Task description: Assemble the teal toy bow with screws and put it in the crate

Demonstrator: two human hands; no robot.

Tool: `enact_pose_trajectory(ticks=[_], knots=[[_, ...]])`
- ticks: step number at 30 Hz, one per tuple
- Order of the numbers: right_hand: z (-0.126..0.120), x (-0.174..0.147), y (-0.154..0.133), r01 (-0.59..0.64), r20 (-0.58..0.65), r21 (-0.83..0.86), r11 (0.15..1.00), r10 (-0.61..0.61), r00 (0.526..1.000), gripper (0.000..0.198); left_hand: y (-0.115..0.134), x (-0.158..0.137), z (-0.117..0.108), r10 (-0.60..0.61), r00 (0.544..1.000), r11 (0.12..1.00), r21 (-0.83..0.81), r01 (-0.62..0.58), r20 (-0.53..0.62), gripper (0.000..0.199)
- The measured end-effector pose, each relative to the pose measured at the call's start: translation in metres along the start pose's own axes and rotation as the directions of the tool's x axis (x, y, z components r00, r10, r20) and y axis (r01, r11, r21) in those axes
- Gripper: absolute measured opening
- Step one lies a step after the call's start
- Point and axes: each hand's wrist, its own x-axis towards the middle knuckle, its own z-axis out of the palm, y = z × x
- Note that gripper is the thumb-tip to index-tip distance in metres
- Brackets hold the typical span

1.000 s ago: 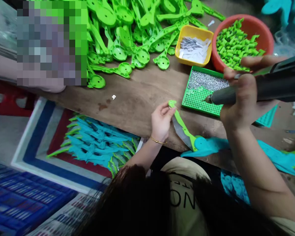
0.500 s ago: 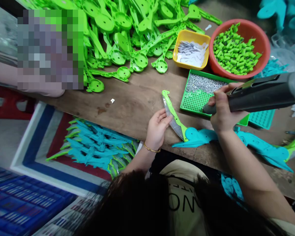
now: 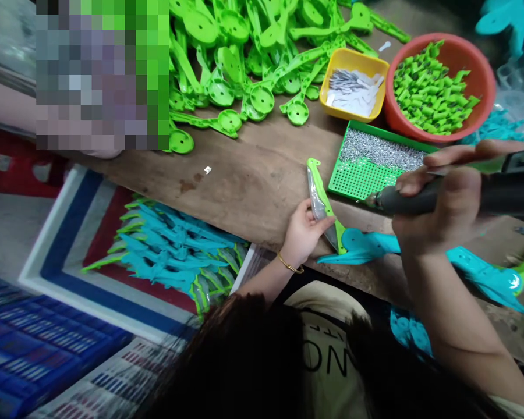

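Observation:
My left hand [image 3: 304, 233] is closed around the lower part of a green and grey blade-shaped plastic piece [image 3: 319, 189], thumb on its green side. That piece joins a long turquoise plastic part [image 3: 371, 247] lying along the table's near edge. My right hand [image 3: 445, 203] grips a dark electric screwdriver [image 3: 502, 189], held nearly level. Its tip points left, by the near rim of a green perforated tray [image 3: 353, 177] that holds many small silvery screws [image 3: 375, 146]. Whether a screw sits on the tip is too small to tell.
Behind the tray stand a yellow bowl [image 3: 332, 110] of flat pale pieces and a red bowl [image 3: 487, 110] of small green parts. Green plastic arms [image 3: 262, 99] are heaped at the back. Blue-green assemblies [image 3: 166, 244] fill a box at lower left. Another person's arm [image 3: 9, 105] reaches in at left.
My right hand and the screwdriver have risen closer to the camera and shifted right. My left hand keeps its hold on the blade-shaped piece. The whole view has shifted slightly.

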Motion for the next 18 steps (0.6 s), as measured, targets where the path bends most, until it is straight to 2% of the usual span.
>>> enact_pose_trajectory(ticks=[3,8,12,18], knots=[[0.012,-0.013,-0.007,-0.06,0.096,0.063,0.996,0.054,0.994,0.021,-0.002,0.001,0.001,0.021,1.0,1.0,-0.013,-0.02,0.007,0.052],[0.019,-0.033,0.003,-0.137,0.227,0.056,0.989,0.121,0.966,0.03,-0.005,0.004,0.001,0.043,0.999,0.999,-0.026,-0.043,0.011,0.054],[0.019,-0.037,0.014,-0.163,0.245,0.042,0.986,0.148,0.958,0.028,-0.008,0.004,0.001,0.062,0.998,0.998,-0.028,-0.061,0.025,0.053],[0.02,-0.051,0.023,-0.223,0.195,-0.064,0.973,0.232,0.953,0.036,-0.008,0.004,0.002,0.106,0.994,0.994,-0.007,-0.105,0.021,0.05]])
